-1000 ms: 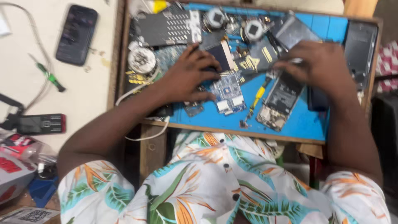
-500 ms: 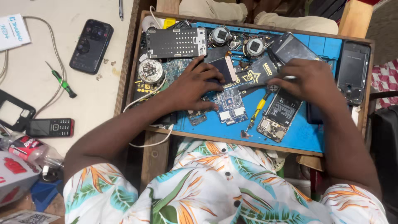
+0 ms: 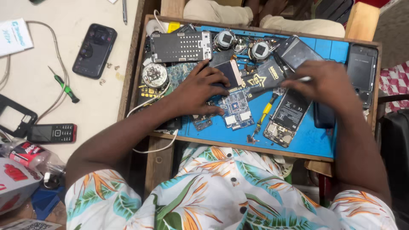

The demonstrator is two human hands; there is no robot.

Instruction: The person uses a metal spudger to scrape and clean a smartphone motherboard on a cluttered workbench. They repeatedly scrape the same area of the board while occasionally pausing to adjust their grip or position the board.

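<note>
My left hand [image 3: 199, 91] lies flat on the blue work mat [image 3: 315, 142], fingers spread over a green circuit board [image 3: 181, 73] and touching a small dark screen part [image 3: 232, 71]. A blue circuit board [image 3: 237, 109] sits just below its fingertips. My right hand [image 3: 327, 83] hovers over an opened phone with its battery showing [image 3: 289, 116], pinching a thin pale tool [image 3: 305, 79]. A dark phone back [image 3: 294, 50] lies under its fingertips. Between the hands rests a yellow-handled screwdriver [image 3: 264, 114].
The wooden tray [image 3: 136, 64] also holds a perforated metal plate [image 3: 181, 47], round metal parts [image 3: 225, 39] and a black phone [image 3: 362, 68]. On the pale table left: a dark phone [image 3: 94, 50], green screwdriver [image 3: 64, 85], keypad phone [image 3: 52, 133], cable, bottle [image 3: 30, 155].
The view has shifted, so the tray sits lower and more central. Both hands stay over the same parts; my right hand has moved slightly down toward the opened phone.
</note>
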